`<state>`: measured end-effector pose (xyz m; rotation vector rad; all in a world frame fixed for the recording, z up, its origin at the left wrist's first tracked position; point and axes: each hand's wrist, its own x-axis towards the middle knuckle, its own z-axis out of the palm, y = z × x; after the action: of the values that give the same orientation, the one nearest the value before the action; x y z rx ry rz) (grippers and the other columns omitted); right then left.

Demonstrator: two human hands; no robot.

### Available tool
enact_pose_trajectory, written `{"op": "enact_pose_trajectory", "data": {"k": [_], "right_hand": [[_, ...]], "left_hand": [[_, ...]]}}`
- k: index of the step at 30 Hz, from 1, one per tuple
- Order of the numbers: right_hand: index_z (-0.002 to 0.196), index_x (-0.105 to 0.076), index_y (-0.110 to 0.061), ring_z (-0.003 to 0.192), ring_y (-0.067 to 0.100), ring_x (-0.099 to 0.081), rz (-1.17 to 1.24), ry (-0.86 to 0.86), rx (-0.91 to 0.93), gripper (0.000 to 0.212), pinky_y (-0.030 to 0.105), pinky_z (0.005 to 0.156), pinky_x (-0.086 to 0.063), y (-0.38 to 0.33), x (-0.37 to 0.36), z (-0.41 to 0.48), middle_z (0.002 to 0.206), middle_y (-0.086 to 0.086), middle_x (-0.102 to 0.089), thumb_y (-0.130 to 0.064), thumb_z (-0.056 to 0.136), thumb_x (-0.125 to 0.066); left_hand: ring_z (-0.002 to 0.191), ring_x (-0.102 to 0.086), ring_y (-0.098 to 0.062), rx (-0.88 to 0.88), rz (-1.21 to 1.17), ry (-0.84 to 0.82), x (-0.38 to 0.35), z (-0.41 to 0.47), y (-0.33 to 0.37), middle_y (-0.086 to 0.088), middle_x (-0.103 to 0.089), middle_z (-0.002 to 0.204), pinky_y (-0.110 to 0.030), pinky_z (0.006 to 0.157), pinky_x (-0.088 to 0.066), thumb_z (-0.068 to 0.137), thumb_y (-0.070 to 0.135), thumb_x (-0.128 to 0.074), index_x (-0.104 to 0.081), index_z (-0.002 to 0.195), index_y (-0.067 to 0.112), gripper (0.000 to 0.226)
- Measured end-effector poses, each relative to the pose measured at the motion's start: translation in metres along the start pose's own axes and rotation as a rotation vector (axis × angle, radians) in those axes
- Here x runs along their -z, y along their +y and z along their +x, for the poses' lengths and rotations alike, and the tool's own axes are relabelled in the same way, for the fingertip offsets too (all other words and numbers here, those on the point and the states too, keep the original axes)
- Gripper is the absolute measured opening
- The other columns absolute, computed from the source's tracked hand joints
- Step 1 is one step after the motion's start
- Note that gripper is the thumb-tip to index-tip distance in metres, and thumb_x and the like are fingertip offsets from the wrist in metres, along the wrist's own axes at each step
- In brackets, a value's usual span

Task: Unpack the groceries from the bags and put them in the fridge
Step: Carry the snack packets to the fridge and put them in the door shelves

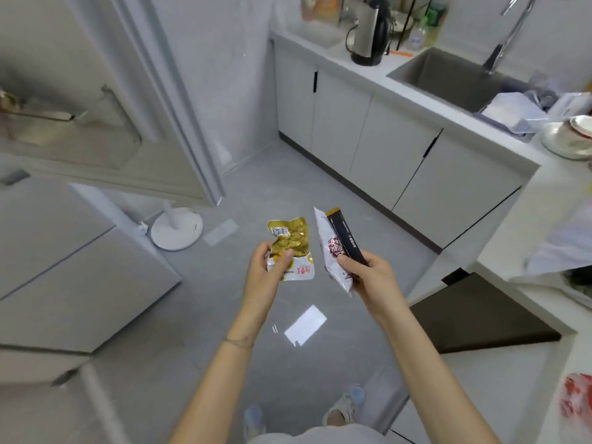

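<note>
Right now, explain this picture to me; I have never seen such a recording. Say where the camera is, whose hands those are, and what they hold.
There is no machine here. One wide camera sits on a person's head and looks down, so both arms reach out from the bottom edge. The left hand holds a gold and white packet. The right hand grips a white pouch with a dark stick packet laid against it. Below them is the grey floor, with the person's shoes. At the right runs a counter with a kettle and a sink.
</note>
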<state>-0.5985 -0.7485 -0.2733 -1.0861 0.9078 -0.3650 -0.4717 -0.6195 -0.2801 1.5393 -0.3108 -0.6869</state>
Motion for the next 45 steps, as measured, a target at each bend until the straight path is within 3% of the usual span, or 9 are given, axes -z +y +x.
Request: {"op": "enact_pose_trajectory", "data": {"k": [4,10,16,20,25,30,33,38,45], "right_hand": [[0.096,-0.067,0.005,0.082,0.030,-0.056,-0.036,-0.078,-0.044,0.011,0.039,0.075,-0.044,0.020,-0.083,-0.012,0.088,0.018,-0.062,-0.002,0.088,-0.062],[0.096,-0.053,0.019,0.082,0.034,-0.044,-0.042,-0.246,-0.026,0.044,0.042,0.073,-0.036,0.032,-0.203,-0.034,0.088,0.020,-0.053,-0.015,0.076,-0.069],[0.083,-0.070,0.001,0.086,0.034,-0.050,-0.102,-0.388,-0.032,0.007,0.043,0.082,-0.035,0.028,-0.295,-0.037,0.091,0.020,-0.058,-0.005,0.085,-0.066],[0.099,-0.052,0.020,0.083,0.034,-0.044,-0.130,-0.496,0.052,0.048,0.043,0.075,-0.035,0.003,-0.345,-0.030,0.091,0.018,-0.053,-0.016,0.074,-0.071],[0.097,-0.053,0.021,0.084,0.035,-0.047,-0.193,-0.651,0.162,0.049,0.046,0.076,-0.032,-0.042,-0.394,-0.015,0.088,0.022,-0.054,-0.018,0.074,-0.071],[0.088,-0.067,0.002,0.072,0.027,-0.052,-0.223,-0.660,0.297,0.007,0.032,0.061,-0.041,-0.086,-0.437,0.003,0.077,0.014,-0.060,-0.005,0.086,-0.067],[0.082,-0.068,-0.007,0.055,0.010,-0.051,-0.229,-0.677,0.392,0.010,0.016,0.050,-0.039,-0.113,-0.457,0.007,0.061,-0.004,-0.060,-0.002,0.089,-0.062],[0.080,-0.073,-0.013,0.072,0.023,-0.059,-0.260,-0.598,0.513,0.010,0.034,0.066,-0.046,-0.146,-0.476,0.023,0.076,0.007,-0.067,-0.010,0.087,-0.067],[0.091,-0.075,-0.020,0.059,0.013,-0.063,-0.381,-0.355,0.539,0.011,0.028,0.048,-0.051,-0.172,-0.489,0.046,0.081,0.004,-0.070,-0.013,0.087,-0.068]], "left_hand": [[0.091,-0.070,-0.011,-0.011,-0.039,0.085,0.091,-0.014,-0.002,0.006,-0.071,0.094,-0.019,0.074,-0.054,0.093,0.020,-0.063,-0.059,0.097,0.019,0.005],[0.087,-0.069,-0.007,-0.046,-0.061,0.212,0.212,-0.032,0.005,-0.001,-0.070,0.097,-0.013,0.069,-0.050,0.093,0.019,-0.062,-0.057,0.105,0.006,0.018],[0.084,-0.068,-0.006,-0.133,-0.164,0.343,0.293,-0.031,0.028,0.002,-0.069,0.095,-0.015,0.070,-0.050,0.093,0.016,-0.062,-0.058,0.095,0.017,0.005],[0.078,-0.067,-0.002,-0.205,-0.153,0.380,0.333,-0.014,0.056,0.006,-0.068,0.090,-0.014,0.067,-0.050,0.093,0.014,-0.061,-0.057,0.096,0.015,0.005],[0.082,-0.065,-0.007,-0.326,-0.083,0.458,0.383,0.012,0.099,0.005,-0.067,0.089,-0.017,0.073,-0.051,0.092,0.017,-0.062,-0.056,0.091,0.018,0.006],[0.085,-0.064,-0.008,-0.454,-0.010,0.396,0.406,0.038,0.149,0.007,-0.068,0.088,-0.018,0.076,-0.051,0.087,0.025,-0.067,-0.061,0.094,0.019,0.011],[0.093,-0.066,-0.015,-0.528,0.016,0.421,0.422,0.053,0.177,0.003,-0.069,0.096,-0.023,0.083,-0.052,0.087,0.030,-0.066,-0.063,0.097,0.020,0.015],[0.100,-0.067,-0.016,-0.644,0.039,0.341,0.447,0.087,0.228,0.002,-0.073,0.103,-0.024,0.087,-0.053,0.085,0.032,-0.065,-0.068,0.104,0.024,0.020],[0.094,-0.069,-0.008,-0.694,0.128,0.173,0.478,0.153,0.277,0.012,-0.074,0.095,-0.017,0.080,-0.052,0.085,0.023,-0.065,-0.068,0.099,0.025,0.014]]}}
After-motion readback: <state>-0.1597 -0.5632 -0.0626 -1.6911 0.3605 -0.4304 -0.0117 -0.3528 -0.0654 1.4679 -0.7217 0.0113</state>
